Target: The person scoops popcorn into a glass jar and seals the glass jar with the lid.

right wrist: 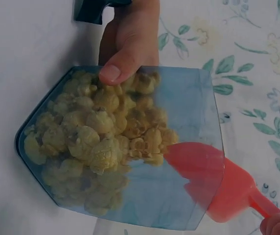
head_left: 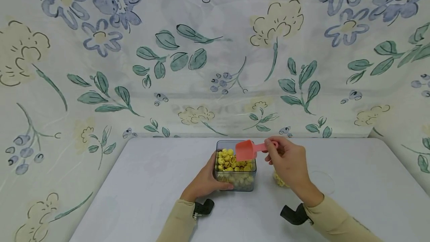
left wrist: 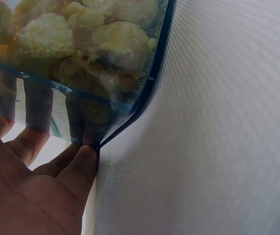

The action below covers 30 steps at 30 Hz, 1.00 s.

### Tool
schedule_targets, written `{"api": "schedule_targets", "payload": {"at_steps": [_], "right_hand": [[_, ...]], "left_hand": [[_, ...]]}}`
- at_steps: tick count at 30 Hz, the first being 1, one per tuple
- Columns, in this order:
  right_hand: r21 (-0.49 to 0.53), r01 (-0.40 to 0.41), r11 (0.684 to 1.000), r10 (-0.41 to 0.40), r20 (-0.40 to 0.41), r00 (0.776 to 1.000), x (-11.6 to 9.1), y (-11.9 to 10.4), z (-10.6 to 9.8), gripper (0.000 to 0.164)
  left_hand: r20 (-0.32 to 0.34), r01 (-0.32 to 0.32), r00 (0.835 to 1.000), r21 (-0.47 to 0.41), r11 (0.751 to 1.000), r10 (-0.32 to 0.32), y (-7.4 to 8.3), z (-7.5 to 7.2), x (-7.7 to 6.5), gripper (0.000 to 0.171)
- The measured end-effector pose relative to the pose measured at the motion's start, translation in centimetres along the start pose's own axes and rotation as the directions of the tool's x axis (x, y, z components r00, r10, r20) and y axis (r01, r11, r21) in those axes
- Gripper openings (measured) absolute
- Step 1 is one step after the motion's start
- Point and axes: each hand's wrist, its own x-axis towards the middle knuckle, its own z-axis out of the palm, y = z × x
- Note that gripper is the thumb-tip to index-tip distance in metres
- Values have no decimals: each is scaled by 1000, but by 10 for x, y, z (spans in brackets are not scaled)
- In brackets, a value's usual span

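Note:
A clear bluish plastic box [head_left: 240,186] stands on the white table, partly filled with yellow popcorn [head_left: 226,161]. My left hand [head_left: 201,183] grips it from the left, thumb along the front face. Its fingers lie against the box wall in the left wrist view. Between thumb and fingers, my right hand [head_left: 290,163] pinches the handle of a pink-red scoop [head_left: 245,150]. The scoop's head is tilted down at the box's open top. Through the wall, in the right wrist view, the scoop [right wrist: 233,193] reaches inside, close to the popcorn [right wrist: 93,129]; whether they touch I cannot tell.
More popcorn [head_left: 279,180] lies on the right, mostly hidden behind my right hand; its container is hard to make out. A faint round outline [head_left: 333,182] shows on the white table [head_left: 147,186] beyond. A flower-printed cloth [head_left: 215,96] rises behind the table.

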Motion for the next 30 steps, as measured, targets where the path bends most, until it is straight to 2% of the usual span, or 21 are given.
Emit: {"api": "schedule_targets", "payload": {"at_steps": [4, 9, 11, 15, 17, 20, 22, 27, 30], "right_hand": [[-85, 112, 990, -111, 12, 994, 0, -2, 4, 9], [-156, 232, 960, -231, 25, 973, 0, -3, 10, 7], [-166, 264, 950, -262, 30, 964, 0, -3, 12, 6], [-184, 295, 938, -293, 37, 955, 0, -2, 16, 6], [-187, 301, 935, -299, 39, 953, 0, -1, 18, 7], [-192, 291, 937, -287, 49, 957, 0, 1, 21, 8], [-190, 276, 942, -268, 68, 961, -1, 2, 23, 9], [-133, 203, 970, -189, 106, 976, -1, 7, 25, 9], [-78, 134, 988, -125, 107, 986, -1, 9, 26, 9]], "left_hand": [[-5, 26, 1000, 2, 1000, -26, 9, 0, -3, 117], [-3, 36, 999, -13, 999, -36, 26, -2, -8, 117], [-5, 40, 999, -2, 999, -40, 24, -2, -8, 117], [-15, 37, 999, 18, 999, -36, 8, 0, -3, 120], [-13, 32, 999, 15, 999, -32, 10, -1, -4, 120], [1, 31, 1000, 1, 1000, -31, 23, -3, -8, 116], [7, 37, 999, -1, 999, -37, 26, -3, -8, 115], [-4, 39, 999, 14, 999, -39, 4, 0, -1, 118], [-11, 38, 999, 25, 999, -38, 0, 1, 0, 118]]}}
